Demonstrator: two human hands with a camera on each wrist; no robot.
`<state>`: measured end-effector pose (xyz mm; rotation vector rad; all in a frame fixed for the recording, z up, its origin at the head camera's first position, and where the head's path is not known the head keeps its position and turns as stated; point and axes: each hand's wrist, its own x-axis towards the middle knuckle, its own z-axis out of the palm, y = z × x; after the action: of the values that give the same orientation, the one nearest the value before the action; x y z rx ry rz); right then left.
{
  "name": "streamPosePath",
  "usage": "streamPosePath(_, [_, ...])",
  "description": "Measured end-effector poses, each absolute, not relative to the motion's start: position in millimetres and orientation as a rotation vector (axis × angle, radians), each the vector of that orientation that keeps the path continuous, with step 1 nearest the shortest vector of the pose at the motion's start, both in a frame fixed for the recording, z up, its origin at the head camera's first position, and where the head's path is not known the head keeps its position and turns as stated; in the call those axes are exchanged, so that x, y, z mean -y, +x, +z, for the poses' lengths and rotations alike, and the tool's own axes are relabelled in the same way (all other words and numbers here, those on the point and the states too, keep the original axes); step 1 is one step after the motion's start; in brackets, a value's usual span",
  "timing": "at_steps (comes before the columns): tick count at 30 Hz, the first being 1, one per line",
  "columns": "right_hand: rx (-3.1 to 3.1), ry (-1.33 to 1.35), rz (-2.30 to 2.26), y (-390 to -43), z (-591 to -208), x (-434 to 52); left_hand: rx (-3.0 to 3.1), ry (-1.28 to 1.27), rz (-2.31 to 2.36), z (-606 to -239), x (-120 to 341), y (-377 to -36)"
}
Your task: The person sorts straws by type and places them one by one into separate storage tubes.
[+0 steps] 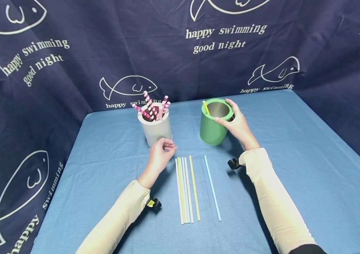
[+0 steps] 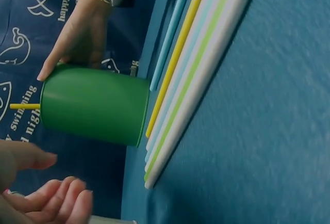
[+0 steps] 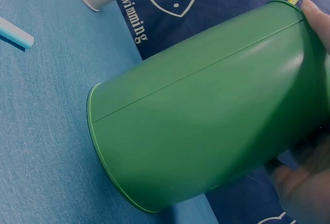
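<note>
My right hand (image 1: 238,123) holds a green can (image 1: 213,130) by its upper right side, thumb at the near rim and fingers round the far side. One yellow straw (image 1: 206,107) sticks up inside that can, leaning on its left wall. In front of the white can (image 1: 157,132), my left hand (image 1: 161,153) hovers with fingers loosely bent. Nothing lies between its thumb and fingers (image 2: 64,195) in the left wrist view. Patterned pink, white and black straws (image 1: 148,104) stand in the white can. Both cans are upright on the blue cloth.
Several plain straws lie lengthwise near the middle of the blue cloth (image 1: 110,155): a close group with a green straw (image 1: 181,190), a yellow straw (image 1: 194,188) beside it, and a separate blue straw (image 1: 213,188). A dark printed curtain (image 1: 173,53) hangs behind.
</note>
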<state>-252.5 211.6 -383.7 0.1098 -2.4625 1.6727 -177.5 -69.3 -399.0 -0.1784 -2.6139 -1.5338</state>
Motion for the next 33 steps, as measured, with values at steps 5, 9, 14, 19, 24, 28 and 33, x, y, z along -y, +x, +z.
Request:
streamPosePath(5, [2.472, 0.106, 1.672, -252, -384, -212, 2.861, -0.173, -1.450, -404, 74, -180])
streamPosePath(9, [2.471, 0.108, 1.667, -252, -384, -212, 2.992, -0.159, -1.511, -409, 76, -183])
streamPosePath(14, [2.468, 0.097, 1.674, -251, -384, -211, 3.084, -0.147, -1.550, -410, 76, -184])
streamPosePath(19, [2.466, 0.109, 1.676, -252, -383, -211, 3.169, -0.138, -1.571, -407, 76, -183])
streamPosePath(24, [2.466, 0.117, 1.685, -252, -383, -211, 3.245, -0.152, -1.542, -406, 76, -182])
streamPosePath(28, [2.458, 0.115, 1.700, -251, -383, -211, 3.297, -0.186, -1.434, -406, 74, -182])
streamPosePath(33, [2.452, 0.110, 1.711, -251, -383, -211, 3.321, -0.226, -1.301, -407, 69, -182])
